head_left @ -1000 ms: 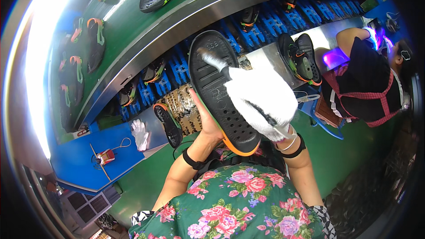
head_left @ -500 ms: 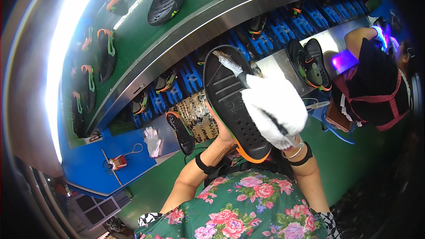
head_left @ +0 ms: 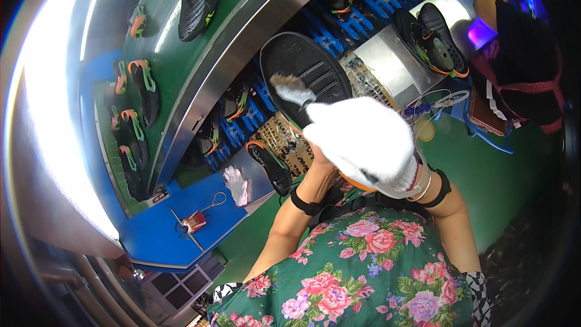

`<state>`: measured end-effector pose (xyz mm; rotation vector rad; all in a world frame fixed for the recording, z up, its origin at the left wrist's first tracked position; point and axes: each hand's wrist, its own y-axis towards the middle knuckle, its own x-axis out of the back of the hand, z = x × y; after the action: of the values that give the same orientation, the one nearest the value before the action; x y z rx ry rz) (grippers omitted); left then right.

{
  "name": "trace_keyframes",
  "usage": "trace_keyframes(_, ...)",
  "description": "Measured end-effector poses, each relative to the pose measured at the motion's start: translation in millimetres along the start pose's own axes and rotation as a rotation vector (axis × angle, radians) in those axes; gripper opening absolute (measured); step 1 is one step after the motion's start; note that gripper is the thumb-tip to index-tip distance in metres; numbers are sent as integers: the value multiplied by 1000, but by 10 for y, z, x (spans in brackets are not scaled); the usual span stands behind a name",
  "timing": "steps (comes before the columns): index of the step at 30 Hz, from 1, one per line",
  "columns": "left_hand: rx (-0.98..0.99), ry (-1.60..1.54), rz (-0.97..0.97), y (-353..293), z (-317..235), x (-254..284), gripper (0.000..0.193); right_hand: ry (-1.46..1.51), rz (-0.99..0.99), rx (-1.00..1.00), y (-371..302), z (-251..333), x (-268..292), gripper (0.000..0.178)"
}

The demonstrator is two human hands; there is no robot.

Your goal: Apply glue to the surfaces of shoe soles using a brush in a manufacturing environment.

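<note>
My left hand (head_left: 321, 158), bare and mostly hidden, grips a black shoe sole (head_left: 299, 54) from beneath and along its side. Grooves cross the sole's underside, and a bit of orange shows at the heel end. In a white glove, my right hand (head_left: 363, 139) is closed round a brush (head_left: 292, 89). The brush's pale-brown bristles lie over the left side of the sole's front part; whether they touch it I cannot tell. The glove covers much of the sole's rear half.
A green conveyor (head_left: 172, 63) carries several black shoe pieces behind a steel rail (head_left: 227, 30). Blue racks (head_left: 333, 39) run below it. Black shoes (head_left: 433, 42) stand at right, near a co-worker (head_left: 514, 60). A loose glove (head_left: 236, 186) lies by a blue table (head_left: 157, 230).
The brush has shifted from the sole's front tip to lower on its left side. My gloved hand now covers more of the sole. The whole view has turned and shifted.
</note>
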<state>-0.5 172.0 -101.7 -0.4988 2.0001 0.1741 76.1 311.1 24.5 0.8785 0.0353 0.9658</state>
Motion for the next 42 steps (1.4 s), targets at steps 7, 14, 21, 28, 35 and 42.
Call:
trace_keyframes(7, 56, 5, 112, 45, 1, 48, 103, 111, -58, -116, -22, -53, 107, 33)
trace_keyframes(14, 45, -2, 99, 58, -14, 77, 104, 126, 18, -80, -97, -29, 57, 31)
trace_keyframes(21, -4, 47, -19, 73, -31, -10, 106, 62, 16, -53, -175, 32, 45, 30)
trace_keyframes(28, 15, 30, 172, 163, -22, 62, 108, 38, 34, -11, -276, -67, 18, 26)
trace_keyframes(35, 109, 95, -122, 94, -175, 76, 119, 93, 84, -170, -287, -82, 260, 28)
trace_keyframes(42, 98, -70, 160, 195, -186, 27, 121, 253, 53, -226, -359, -54, 216, 26)
